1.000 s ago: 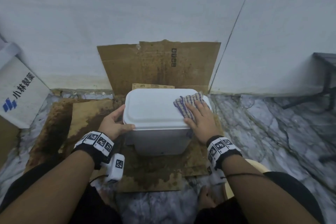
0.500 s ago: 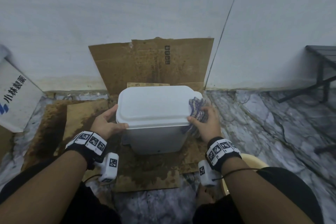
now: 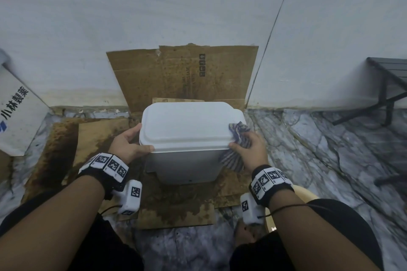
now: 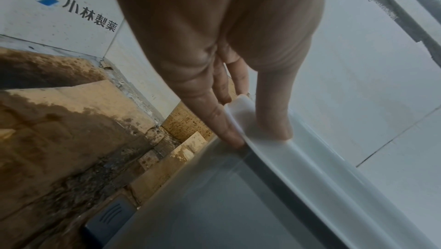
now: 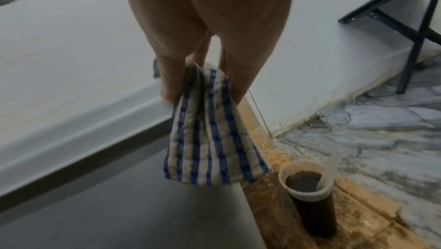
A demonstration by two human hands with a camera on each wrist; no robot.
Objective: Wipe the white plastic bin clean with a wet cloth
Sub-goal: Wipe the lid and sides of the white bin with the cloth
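Note:
The white plastic bin (image 3: 185, 130) stands on wet cardboard in the corner, its lid closed. My left hand (image 3: 126, 143) grips the lid's left front corner, thumb on top and fingers under the rim (image 4: 241, 121). My right hand (image 3: 248, 147) holds the blue-and-white checked cloth (image 3: 236, 145) against the lid's right edge. In the right wrist view the cloth (image 5: 210, 136) hangs from thumb and fingers over the lid edge, down the bin's right side (image 5: 119, 206).
Stained cardboard (image 3: 182, 75) leans on the wall behind the bin, and more lies under it. A plastic cup of dark liquid (image 5: 307, 192) stands on the floor right of the bin. A white printed box (image 3: 15, 112) sits left, a black table leg (image 3: 385, 97) right.
My right hand slid the cloth off the top of the lid to its right edge, where it now bunches and hangs down the side. The left hand kept its hold.

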